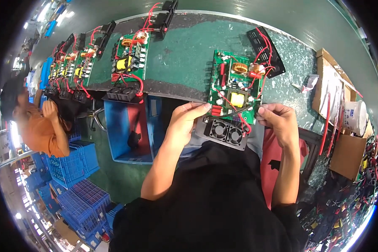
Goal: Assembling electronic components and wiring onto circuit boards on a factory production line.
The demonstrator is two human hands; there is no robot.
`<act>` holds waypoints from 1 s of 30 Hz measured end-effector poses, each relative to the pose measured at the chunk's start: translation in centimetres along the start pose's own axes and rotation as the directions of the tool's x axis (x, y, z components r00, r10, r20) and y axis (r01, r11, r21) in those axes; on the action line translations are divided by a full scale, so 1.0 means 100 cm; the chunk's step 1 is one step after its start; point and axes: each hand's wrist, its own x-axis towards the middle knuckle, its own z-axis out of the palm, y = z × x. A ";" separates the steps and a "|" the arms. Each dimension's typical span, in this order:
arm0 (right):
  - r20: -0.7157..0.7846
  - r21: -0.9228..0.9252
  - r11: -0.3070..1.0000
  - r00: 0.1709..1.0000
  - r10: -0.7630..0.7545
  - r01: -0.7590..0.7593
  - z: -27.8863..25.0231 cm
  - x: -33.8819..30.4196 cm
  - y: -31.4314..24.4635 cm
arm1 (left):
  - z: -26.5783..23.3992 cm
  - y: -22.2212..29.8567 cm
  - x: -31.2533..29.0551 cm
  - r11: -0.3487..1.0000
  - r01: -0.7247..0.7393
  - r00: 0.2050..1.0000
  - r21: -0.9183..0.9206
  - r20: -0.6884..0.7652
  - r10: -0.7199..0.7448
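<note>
A green circuit board lies at the front of the workbench, its near edge reaching past the bench toward me. It carries copper-wound coils, a yellow-wrapped transformer and red wires. My left hand pinches the board's near left corner between thumb and fingers. At the near right corner, my right hand grips the edge the same way. A black panel with two fans hangs at the near end, joined by wires. Beyond the far right corner, red wires run to a black slotted end panel on the bench.
Similar wired boards stand along the green workbench to the left. Cardboard boxes, a white tub and red tubing are at right. Blue crates sit lower left; a person in orange sits at far left.
</note>
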 end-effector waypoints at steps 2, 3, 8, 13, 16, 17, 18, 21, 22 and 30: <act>0.010 -0.019 1.000 1.000 0.015 -0.014 -0.002 0.001 -0.002 | 0.006 0.005 -0.001 0.998 0.031 0.999 -0.050 0.014 -0.030; 0.019 -0.036 0.999 1.000 0.024 -0.024 -0.003 0.002 -0.002 | 0.006 0.005 -0.001 0.998 0.034 0.999 -0.050 0.014 -0.034; 0.023 -0.079 0.997 0.999 0.027 -0.025 0.000 0.003 -0.007 | 0.003 0.003 0.002 0.993 0.065 0.998 -0.101 0.017 -0.063; -0.037 -0.077 0.997 0.999 -0.025 0.022 -0.005 0.005 -0.007 | 0.012 0.004 0.000 0.958 0.110 0.994 -0.265 0.055 -0.099; -0.008 0.050 0.998 0.999 -0.039 0.039 -0.005 0.011 -0.003 | 0.015 0.002 0.003 0.957 0.088 0.996 -0.278 0.043 -0.079; 0.001 0.012 0.999 0.999 -0.036 0.036 -0.006 0.013 -0.003 | 0.016 0.002 0.003 0.955 0.092 0.995 -0.282 0.049 -0.082; 0.002 0.014 0.999 0.999 -0.035 0.034 -0.006 0.014 -0.004 | 0.015 0.003 0.003 0.955 0.095 0.995 -0.282 0.052 -0.084; -0.011 -0.002 1.000 1.000 0.000 0.000 -0.006 0.017 -0.007 | 0.015 0.000 0.009 0.956 0.084 0.996 -0.282 0.060 -0.069; -0.004 0.003 1.000 1.000 0.002 -0.002 -0.005 0.016 -0.009 | 0.015 0.000 0.009 0.957 0.095 0.995 -0.274 0.050 -0.084; 0.000 -0.112 0.994 1.000 -0.002 0.002 -0.004 0.018 -0.017 | 0.016 0.003 0.006 0.963 0.117 0.992 -0.244 0.065 -0.104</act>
